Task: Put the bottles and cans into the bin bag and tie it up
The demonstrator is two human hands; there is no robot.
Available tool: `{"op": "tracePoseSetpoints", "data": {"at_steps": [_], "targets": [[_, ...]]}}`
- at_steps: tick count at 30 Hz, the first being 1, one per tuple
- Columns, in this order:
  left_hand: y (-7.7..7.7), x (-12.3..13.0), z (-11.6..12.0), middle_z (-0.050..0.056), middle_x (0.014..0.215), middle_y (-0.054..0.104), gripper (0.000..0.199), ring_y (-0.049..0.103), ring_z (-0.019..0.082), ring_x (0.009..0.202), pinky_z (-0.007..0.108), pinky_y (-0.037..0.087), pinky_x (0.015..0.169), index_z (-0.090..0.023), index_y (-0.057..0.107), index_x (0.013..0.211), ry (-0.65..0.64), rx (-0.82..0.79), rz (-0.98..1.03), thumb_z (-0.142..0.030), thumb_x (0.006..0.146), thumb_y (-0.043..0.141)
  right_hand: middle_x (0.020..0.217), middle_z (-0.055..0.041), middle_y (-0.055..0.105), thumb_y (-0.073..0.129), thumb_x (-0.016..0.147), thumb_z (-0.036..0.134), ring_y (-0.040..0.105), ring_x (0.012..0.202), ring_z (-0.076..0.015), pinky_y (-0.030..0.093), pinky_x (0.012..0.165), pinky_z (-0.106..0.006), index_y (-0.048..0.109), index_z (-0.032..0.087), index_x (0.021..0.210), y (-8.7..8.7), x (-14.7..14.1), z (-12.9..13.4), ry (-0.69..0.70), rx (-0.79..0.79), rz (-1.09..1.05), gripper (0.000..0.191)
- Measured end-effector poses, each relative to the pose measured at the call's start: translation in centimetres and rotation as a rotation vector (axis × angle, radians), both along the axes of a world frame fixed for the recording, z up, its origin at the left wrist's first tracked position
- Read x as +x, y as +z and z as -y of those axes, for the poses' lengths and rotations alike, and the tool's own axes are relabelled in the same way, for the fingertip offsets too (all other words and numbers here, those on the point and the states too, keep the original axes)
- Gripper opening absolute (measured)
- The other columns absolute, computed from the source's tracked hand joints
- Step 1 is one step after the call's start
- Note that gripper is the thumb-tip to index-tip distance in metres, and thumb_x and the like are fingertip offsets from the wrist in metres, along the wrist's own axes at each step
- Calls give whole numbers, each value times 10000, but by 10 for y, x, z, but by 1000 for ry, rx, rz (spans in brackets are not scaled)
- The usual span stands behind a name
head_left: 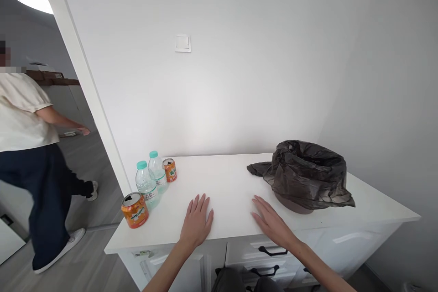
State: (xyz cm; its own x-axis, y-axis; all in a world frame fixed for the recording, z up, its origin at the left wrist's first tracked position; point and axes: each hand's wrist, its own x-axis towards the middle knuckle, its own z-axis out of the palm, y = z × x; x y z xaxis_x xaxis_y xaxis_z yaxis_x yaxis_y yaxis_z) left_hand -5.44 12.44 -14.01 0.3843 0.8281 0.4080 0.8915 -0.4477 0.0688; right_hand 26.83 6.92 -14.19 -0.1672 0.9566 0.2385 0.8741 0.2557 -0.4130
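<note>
My left hand point(197, 221) lies flat on the white countertop point(219, 178), fingers stretched out and holding nothing. To its left stand two clear plastic bottles with teal caps, the nearer bottle point(146, 182) and the farther bottle point(157, 169). An opened orange Mirinda can point(135, 210) is upright at the front left, and a second orange can point(170, 170) stands behind by the wall. My right hand point(271, 221) also rests open on the countertop, empty. Just right of it is a round bin point(294, 204) lined with a dark plastic bag point(308, 178), its mouth open.
Behind the cabinet is a white wall with a light switch point(183, 43). Drawers with black handles point(273, 251) face me below the countertop edge. At far left, past the wall's edge, a person point(44, 164) in a cream top and dark trousers is on the floor beyond.
</note>
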Motion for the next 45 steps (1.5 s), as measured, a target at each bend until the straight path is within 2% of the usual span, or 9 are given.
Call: {"op": "tracePoseSetpoints", "data": {"at_steps": [2,5,15,24,27,30,34,40,45], "targets": [[-2,1,0,90,1615,469,530,392,314,1521,548,357,1233,-193,526,1510,-1,-5,-3,-434,1068,357,1703,-80,298,224,1064,608,230,1587,-256,220,1305,-479,363,190,1617,-17,-4,-12,-31,-42,35,707],[-4,2,-1,93,1633,442,546,367,313,1534,537,343,1245,-180,518,1514,0,-23,-15,-457,1069,364,1724,-75,218,185,1055,641,156,1603,-262,120,1311,-530,281,196,1651,-26,-13,-23,-73,-45,105,750],[-4,4,-5,77,1632,447,534,366,305,1535,537,336,1251,-197,509,1520,-7,-6,-18,-447,1071,366,1730,-62,184,142,1054,645,117,1609,-239,87,1313,-497,291,200,1648,-12,-15,-47,-144,-58,149,757],[-7,4,-7,62,1637,443,530,360,290,1539,533,346,1242,-245,477,1544,-21,22,5,-450,1068,365,1754,-110,35,192,1042,659,32,1612,-314,107,1296,-526,364,175,1620,-14,0,-72,-235,11,144,773],[-7,4,-6,62,1637,443,532,360,291,1540,539,349,1239,-249,467,1551,-25,20,-1,-446,1068,364,1753,-122,57,202,1042,645,78,1606,-338,149,1281,-550,352,179,1623,-18,7,-82,-262,69,154,760],[-5,5,-6,59,1641,437,535,351,288,1544,534,343,1245,-242,464,1553,-22,14,-1,-448,1069,368,1750,-135,64,218,1046,617,205,1576,-372,233,1244,-579,327,195,1632,-21,14,-94,-294,107,153,730],[-3,6,-6,61,1643,433,537,341,281,1549,519,332,1256,-215,472,1544,-8,1,-19,-447,1070,371,1748,-159,26,260,1055,573,332,1515,-416,322,1190,-570,320,215,1637,-24,23,-109,-323,82,161,686],[-5,6,-6,57,1647,428,538,342,284,1548,522,332,1253,-231,458,1554,-11,7,-22,-444,1066,384,1753,-129,3,282,1059,563,435,1455,-405,359,1154,-558,347,297,1626,-25,28,-126,-331,9,187,630],[-3,6,-5,54,1641,436,529,360,286,1539,525,352,1241,-237,472,1545,-7,18,-39,-440,1065,380,1745,-156,65,261,1058,562,446,1451,-401,359,1142,-568,368,290,1617,-22,25,-133,-359,-50,184,631]]}}
